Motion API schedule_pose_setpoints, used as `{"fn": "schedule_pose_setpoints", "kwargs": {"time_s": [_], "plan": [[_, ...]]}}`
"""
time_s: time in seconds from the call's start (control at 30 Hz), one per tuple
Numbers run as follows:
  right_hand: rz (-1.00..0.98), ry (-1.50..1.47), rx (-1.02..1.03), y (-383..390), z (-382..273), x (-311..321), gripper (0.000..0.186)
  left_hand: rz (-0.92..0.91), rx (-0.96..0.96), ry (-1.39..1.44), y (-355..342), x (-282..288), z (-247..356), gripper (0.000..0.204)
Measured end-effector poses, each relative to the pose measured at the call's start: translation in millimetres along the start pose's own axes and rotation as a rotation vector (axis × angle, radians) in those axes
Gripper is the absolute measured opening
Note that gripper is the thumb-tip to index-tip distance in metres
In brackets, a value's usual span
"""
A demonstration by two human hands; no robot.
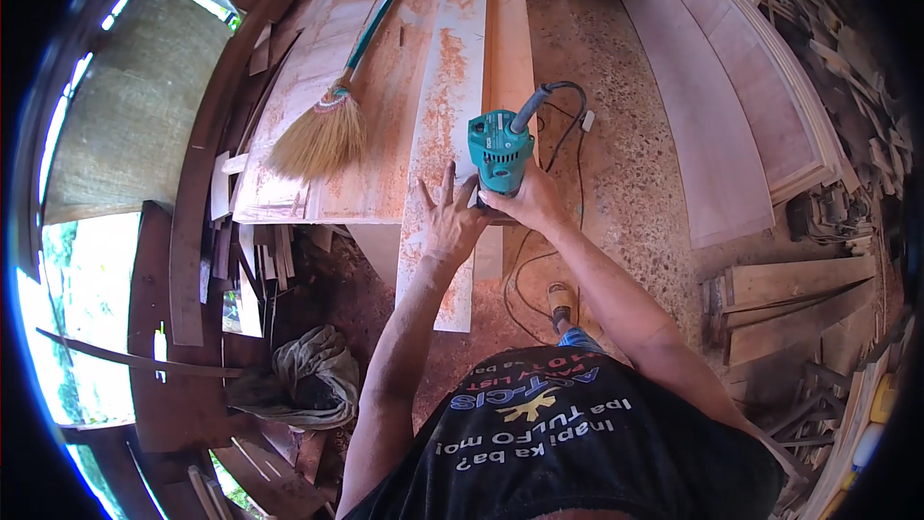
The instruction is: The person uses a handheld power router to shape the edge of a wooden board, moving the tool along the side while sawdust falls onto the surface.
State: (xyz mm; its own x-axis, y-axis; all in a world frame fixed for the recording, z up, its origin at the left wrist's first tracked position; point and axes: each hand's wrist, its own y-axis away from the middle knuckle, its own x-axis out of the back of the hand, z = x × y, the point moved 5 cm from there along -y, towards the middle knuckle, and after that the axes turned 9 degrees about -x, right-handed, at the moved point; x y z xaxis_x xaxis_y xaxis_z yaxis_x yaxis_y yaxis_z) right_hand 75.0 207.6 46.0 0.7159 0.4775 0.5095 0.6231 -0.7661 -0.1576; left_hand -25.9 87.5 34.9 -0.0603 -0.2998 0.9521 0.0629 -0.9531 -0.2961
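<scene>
Dark shirt cloth (616, 462) fills the space nearest the camera, below the near end of the long pale board (446, 140). From it the forearms reach out to either side of that board, perhaps so that each hand can do its own part. The left hand (449, 224) lies on top of the board with fingers spread, which looks meant to steady it; its thumb side is close to the tool, though I cannot tell whether they touch. The right hand (537, 204) wraps the lower body of the green power tool (500, 149), thumb across the near side, probably for control low down; its other fingers are mostly hidden. The tool stands upright at the board's right edge, its base largely covered by the hands. Its cord (581, 101) loops away to the board's right, likely leaving the top surface free. Under the board, the worktable (390, 149) bears its length while the near end overhangs, perhaps for easier reach. Reddish sawdust (450, 58) lies along the board. Left of it, a broom (322, 130) rests flat on the worktable, apparently laid aside within reach.
</scene>
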Motion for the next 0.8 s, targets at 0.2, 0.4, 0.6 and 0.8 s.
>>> {"fn": "schedule_pose_setpoints", "kwargs": {"time_s": [0.2, 0.4, 0.6, 0.8], "plan": [[0.024, -0.158, -0.117, 14, 1, -7, 0.073, 0.075, -0.021, -0.009, -2, -3, 1, 0.023], [0.026, -0.173, -0.088, 8, 3, -7, 0.078, 0.152, -0.054, -0.002, -6, -7, 0, 0.022], [0.045, -0.268, 0.04, -11, 11, -11, 0.075, 0.081, -0.067, -0.081, -22, -13, -13, 0.029], [-0.005, -0.282, 0.102, -33, 10, -6, 0.076, 0.059, -0.058, -0.108, -40, -10, -20, 0.03]]}}
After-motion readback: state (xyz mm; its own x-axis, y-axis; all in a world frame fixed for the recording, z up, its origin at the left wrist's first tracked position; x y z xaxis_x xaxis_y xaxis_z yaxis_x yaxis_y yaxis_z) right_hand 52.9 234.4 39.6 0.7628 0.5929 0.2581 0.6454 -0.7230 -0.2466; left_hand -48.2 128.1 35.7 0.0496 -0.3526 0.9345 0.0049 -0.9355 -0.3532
